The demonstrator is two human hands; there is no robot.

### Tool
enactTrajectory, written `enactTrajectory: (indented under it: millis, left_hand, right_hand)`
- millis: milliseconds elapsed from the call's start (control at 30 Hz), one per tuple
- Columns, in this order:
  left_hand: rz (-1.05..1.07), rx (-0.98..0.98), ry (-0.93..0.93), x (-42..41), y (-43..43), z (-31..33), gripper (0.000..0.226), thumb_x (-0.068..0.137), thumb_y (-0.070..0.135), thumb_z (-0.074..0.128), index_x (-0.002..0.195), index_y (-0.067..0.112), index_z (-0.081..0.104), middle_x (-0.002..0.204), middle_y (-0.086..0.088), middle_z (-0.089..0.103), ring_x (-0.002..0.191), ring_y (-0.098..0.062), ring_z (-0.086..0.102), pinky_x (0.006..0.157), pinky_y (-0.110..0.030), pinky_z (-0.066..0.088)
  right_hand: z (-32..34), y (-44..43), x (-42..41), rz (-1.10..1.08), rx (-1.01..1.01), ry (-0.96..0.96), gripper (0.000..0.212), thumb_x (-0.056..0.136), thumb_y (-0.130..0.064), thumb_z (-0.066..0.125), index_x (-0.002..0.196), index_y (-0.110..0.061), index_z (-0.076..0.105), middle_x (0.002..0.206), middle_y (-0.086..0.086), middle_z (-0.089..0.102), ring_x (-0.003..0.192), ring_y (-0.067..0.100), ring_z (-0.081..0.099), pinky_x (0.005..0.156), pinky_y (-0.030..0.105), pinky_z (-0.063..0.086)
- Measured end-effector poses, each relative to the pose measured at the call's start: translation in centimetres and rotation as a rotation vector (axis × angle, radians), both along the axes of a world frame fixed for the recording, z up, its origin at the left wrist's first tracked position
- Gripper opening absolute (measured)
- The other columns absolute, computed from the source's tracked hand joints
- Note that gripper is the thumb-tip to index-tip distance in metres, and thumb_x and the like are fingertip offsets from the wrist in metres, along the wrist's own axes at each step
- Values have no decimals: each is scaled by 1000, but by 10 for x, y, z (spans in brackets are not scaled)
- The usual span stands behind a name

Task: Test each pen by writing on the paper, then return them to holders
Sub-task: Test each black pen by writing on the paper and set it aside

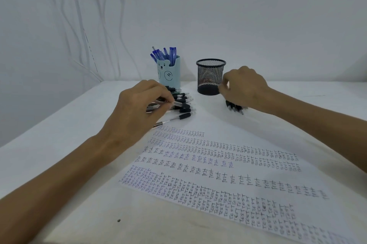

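While the left hand [139,108] pinches one clear-barrelled pen [177,104] between thumb and fingertips at the top of the pile of black-grip pens [183,111], the right hand [245,86] is curled round a bundle of black pens [235,107], whose tips point down at the table [59,134] just to the right of the mesh holder [211,76]. That pile lies on the tabletop directly in front of the bear holder [169,74], a light blue cup with a bear face that stands upright near the far edge. It holds a cluster of blue pens [164,55], their upper ends fanning out above its rim. The mesh holder, black and round, stands upright to the right of the blue one, a little apart from it; what is inside cannot be told through the mesh. Nearer the person, a sheet of paper [218,164] lies askew on the table, covered in rows of handwritten "TEST" in black and blue ink. White cables [79,25] hang down the wall at the left
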State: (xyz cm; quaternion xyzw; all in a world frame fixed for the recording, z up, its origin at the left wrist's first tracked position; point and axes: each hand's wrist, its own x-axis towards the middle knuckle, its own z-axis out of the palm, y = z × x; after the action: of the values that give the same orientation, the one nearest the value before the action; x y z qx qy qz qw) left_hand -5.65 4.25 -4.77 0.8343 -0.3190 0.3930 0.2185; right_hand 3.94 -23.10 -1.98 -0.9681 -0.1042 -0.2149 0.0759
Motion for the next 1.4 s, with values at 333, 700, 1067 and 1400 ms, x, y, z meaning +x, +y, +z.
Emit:
enactTrajectory:
  millis: [333,700,1067,1400]
  left_hand:
    - [-77,17,-79,-3,-5,2,11,88,7,81,98,4,77,103,-5,73,94,-12,68,89,-15,51]
    - [-118,18,105,-8,-5,-1,32,98,24,50,117,7,68,111,2,70,102,-13,67,88,-26,55]
    - [-108,467,339,-1,3,-9,31,102,53,53,125,35,65,136,16,55,131,-7,49,107,-42,42]
    - [-106,493,371,-4,0,-8,44,101,64,49,129,33,61,138,20,53,132,-1,46,109,-39,41]
  right_hand:
    - [-21,48,-41,825,37,-117,22,98,-24,60,115,-13,69,100,-7,66,82,4,58,70,10,44]
    - [-25,44,-56,640,135,-131,73,90,-78,33,67,-10,44,62,6,51,59,21,43,58,32,33]
    - [-25,32,-51,649,536,61,51,104,-47,44,71,-9,49,66,11,49,58,13,42,58,21,39]
    - [-33,26,-45,511,987,311,51,105,-46,47,95,-3,71,71,12,72,57,25,68,44,27,45]
